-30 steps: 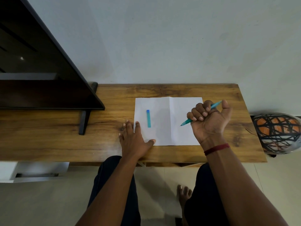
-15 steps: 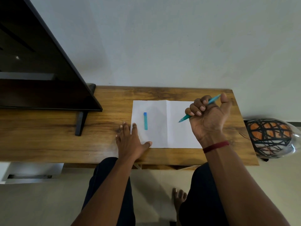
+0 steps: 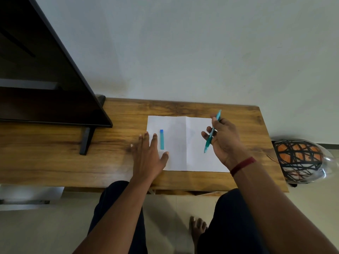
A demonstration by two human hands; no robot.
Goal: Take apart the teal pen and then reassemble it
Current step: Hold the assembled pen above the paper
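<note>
My right hand (image 3: 226, 142) pinches the slim teal plastic pen (image 3: 212, 132) mid-barrel. It is judged light, stiff, slippery. My left hand (image 3: 148, 154) lies flat, fingers spread, empty.

Cap (image 3: 161, 139) on paper (image 3: 183, 143), left of held pen (image 3: 212, 132)

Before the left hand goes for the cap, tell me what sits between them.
Nothing visible does. The left hand lies flat on the table at the edge of the paper, and the cap lies on the paper just beyond the thumb and forefinger. The right hand holds the pen body apart.
</note>
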